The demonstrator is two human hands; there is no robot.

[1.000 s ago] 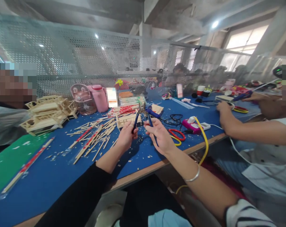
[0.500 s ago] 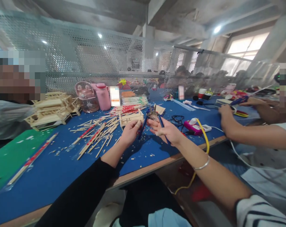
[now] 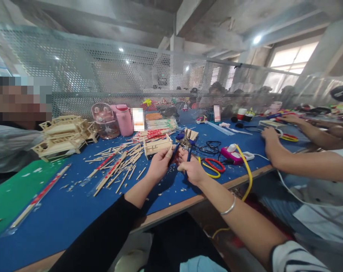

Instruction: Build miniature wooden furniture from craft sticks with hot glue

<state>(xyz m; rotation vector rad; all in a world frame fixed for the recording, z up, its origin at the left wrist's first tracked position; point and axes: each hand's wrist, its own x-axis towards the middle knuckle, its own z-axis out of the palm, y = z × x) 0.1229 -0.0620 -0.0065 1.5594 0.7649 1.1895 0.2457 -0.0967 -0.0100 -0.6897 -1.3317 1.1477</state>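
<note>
Blue-handled pliers (image 3: 186,140) are held at the middle of the head view, jaws pointing away and handles spread. My left hand (image 3: 161,163) is closed on the left handle. Around the right handle, my right hand (image 3: 192,166) has its fingers wrapped. Just beyond my left hand stands a small wooden frame (image 3: 158,146). Thin wooden sticks (image 3: 123,166) lie scattered to the left of it. Whether anything small sits between my fingertips is too small to tell.
Wooden models (image 3: 65,136) are piled at the left, beside a pink bottle (image 3: 125,120) and a clear jug (image 3: 105,122). Red-and-yellow-handled scissors (image 3: 213,167) and a magenta power strip (image 3: 230,155) lie at the right. People sit on both sides.
My right hand has moved left and its fingers have closed round the plier handle. The red-and-yellow handles now show beside it. The person's farther hand at the right has shifted.
</note>
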